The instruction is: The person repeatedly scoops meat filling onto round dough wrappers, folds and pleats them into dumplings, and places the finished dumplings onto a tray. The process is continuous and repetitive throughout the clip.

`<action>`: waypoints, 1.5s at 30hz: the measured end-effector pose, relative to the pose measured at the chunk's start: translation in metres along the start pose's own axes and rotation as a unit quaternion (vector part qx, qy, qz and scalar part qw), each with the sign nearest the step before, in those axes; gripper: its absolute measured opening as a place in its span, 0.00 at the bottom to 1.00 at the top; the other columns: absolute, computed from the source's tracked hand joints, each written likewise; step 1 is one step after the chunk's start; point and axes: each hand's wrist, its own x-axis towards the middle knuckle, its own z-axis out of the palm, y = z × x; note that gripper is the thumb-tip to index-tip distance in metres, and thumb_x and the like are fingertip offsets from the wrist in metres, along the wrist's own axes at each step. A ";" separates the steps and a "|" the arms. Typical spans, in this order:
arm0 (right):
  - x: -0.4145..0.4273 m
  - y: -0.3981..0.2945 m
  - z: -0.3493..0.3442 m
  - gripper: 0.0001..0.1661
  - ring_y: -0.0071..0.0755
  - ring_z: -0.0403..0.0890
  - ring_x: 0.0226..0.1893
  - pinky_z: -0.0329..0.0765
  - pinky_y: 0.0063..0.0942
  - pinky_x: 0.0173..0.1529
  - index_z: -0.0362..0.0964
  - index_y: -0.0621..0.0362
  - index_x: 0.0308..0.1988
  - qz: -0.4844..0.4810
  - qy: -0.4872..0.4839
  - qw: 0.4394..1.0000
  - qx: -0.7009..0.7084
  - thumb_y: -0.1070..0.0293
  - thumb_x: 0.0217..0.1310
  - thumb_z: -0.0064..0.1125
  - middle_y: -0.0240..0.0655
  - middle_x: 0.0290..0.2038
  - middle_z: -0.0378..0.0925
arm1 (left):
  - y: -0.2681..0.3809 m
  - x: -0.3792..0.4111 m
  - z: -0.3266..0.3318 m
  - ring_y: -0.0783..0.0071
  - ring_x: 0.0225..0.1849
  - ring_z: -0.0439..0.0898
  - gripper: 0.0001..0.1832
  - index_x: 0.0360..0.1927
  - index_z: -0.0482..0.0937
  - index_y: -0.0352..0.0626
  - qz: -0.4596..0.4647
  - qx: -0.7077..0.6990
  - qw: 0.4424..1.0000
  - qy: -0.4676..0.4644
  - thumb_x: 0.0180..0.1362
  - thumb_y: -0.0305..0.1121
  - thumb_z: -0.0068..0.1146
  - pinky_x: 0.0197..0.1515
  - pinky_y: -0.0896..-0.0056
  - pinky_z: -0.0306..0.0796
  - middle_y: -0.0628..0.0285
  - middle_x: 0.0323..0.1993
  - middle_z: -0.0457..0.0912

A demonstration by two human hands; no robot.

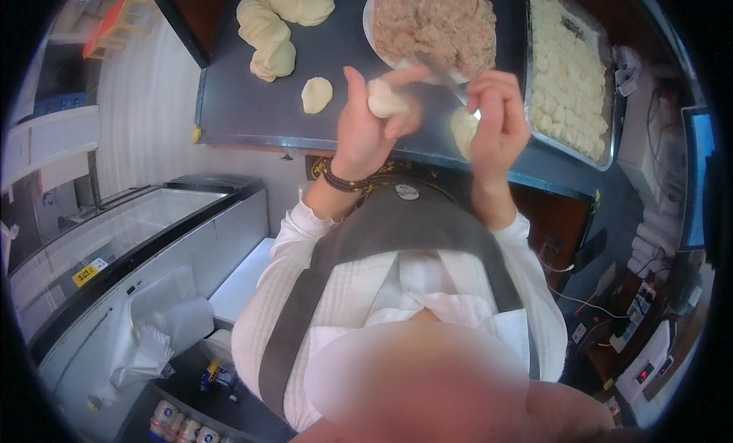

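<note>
My left hand (375, 113) cups a small piece of pale dough (385, 99), partly folded, across its palm and fingers. My right hand (498, 113) grips a thin flat tool (444, 76), blurred, perhaps a filling spatula. Its far end reaches the near rim of a white plate (368, 30) heaped with minced meat filling (432, 25). Beside and partly under my right hand lie more pale dough wrappers (461, 132). A single round wrapper (316, 95) rests on the dark table to the left of my left hand. Overlapping wrappers (266, 42) form a curved row farther back.
A metal tray (604, 165) packed with wrapped dumplings (567, 93) stands on the right. The dark table's front edge (269, 141) runs close to my apron. Behind on the left is a glass-topped chest freezer (172, 208); cables and a power strip (633, 317) lie at the right.
</note>
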 end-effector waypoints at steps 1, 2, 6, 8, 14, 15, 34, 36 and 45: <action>-0.002 -0.003 0.003 0.07 0.23 0.72 0.32 0.70 0.19 0.35 0.72 0.67 0.35 0.001 -0.014 1.000 -0.014 0.79 0.63 0.46 0.39 0.38 0.73 | -0.001 0.000 0.002 0.79 0.18 0.57 0.43 0.54 0.74 0.36 0.015 0.055 0.998 0.036 0.67 0.64 0.14 0.27 0.78 0.55 0.74 0.11 0.58; -0.006 -0.002 0.010 0.07 0.24 0.72 0.31 0.70 0.19 0.35 0.72 0.66 0.38 -0.015 -0.045 0.998 -0.033 0.81 0.61 0.48 0.38 0.37 0.72 | -0.003 -0.001 0.005 0.81 0.18 0.58 0.44 0.52 0.74 0.34 0.038 0.101 0.992 0.066 0.67 0.64 0.14 0.26 0.79 0.56 0.74 0.12 0.62; -0.011 0.001 0.031 0.08 0.32 0.75 0.25 0.72 0.24 0.27 0.70 0.65 0.38 -0.102 -0.115 0.984 -0.091 0.81 0.55 0.59 0.41 0.34 0.73 | -0.008 -0.004 0.012 0.86 0.19 0.61 0.44 0.48 0.75 0.30 0.092 0.221 0.962 0.131 0.68 0.62 0.14 0.25 0.84 0.57 0.69 0.22 0.75; -0.012 0.009 0.032 0.09 0.34 0.76 0.24 0.73 0.25 0.26 0.70 0.65 0.37 -0.151 -0.096 0.977 -0.119 0.80 0.54 0.62 0.41 0.32 0.74 | -0.011 -0.005 0.015 0.88 0.20 0.61 0.44 0.46 0.77 0.31 0.097 0.222 0.959 0.148 0.69 0.61 0.13 0.22 0.87 0.55 0.65 0.31 0.80; -0.009 0.008 0.022 0.05 0.32 0.76 0.24 0.73 0.27 0.27 0.72 0.65 0.34 -0.153 -0.081 0.975 -0.137 0.80 0.56 0.60 0.40 0.30 0.73 | -0.008 -0.008 0.011 0.89 0.20 0.60 0.43 0.49 0.76 0.31 0.079 0.288 0.948 0.113 0.69 0.61 0.16 0.22 0.86 0.53 0.67 0.31 0.79; -0.005 0.009 0.017 0.04 0.31 0.76 0.24 0.72 0.26 0.27 0.72 0.65 0.34 -0.131 -0.089 0.979 -0.127 0.80 0.56 0.59 0.40 0.30 0.73 | -0.008 -0.007 0.008 0.86 0.22 0.65 0.38 0.50 0.75 0.31 0.116 0.333 0.931 0.098 0.69 0.55 0.19 0.26 0.83 0.58 0.65 0.31 0.80; 0.004 0.033 -0.007 0.10 0.13 0.63 0.24 0.62 0.16 0.26 0.66 0.60 0.33 0.185 -0.101 0.957 0.201 0.66 0.66 0.54 0.23 0.24 0.66 | -0.004 0.021 0.027 0.70 0.28 0.73 0.05 0.34 0.81 0.33 0.249 0.593 0.762 0.069 0.58 0.23 0.54 0.32 0.73 0.65 0.59 0.25 0.75; 0.008 0.033 -0.013 0.10 0.12 0.63 0.24 0.61 0.17 0.26 0.65 0.60 0.33 0.208 -0.129 0.944 0.220 0.66 0.66 0.55 0.23 0.24 0.67 | -0.007 0.023 0.032 0.74 0.29 0.72 0.04 0.33 0.81 0.33 0.254 0.571 0.775 0.099 0.57 0.22 0.56 0.32 0.76 0.64 0.62 0.25 0.74; 0.093 0.084 -0.085 0.08 0.14 0.75 0.31 0.71 0.17 0.33 0.74 0.56 0.32 0.225 -0.190 0.953 0.071 0.64 0.61 0.60 0.28 0.30 0.78 | 0.002 0.032 0.007 0.82 0.35 0.71 0.11 0.47 0.77 0.33 0.226 0.422 0.865 0.153 0.63 0.25 0.52 0.39 0.82 0.67 0.65 0.37 0.75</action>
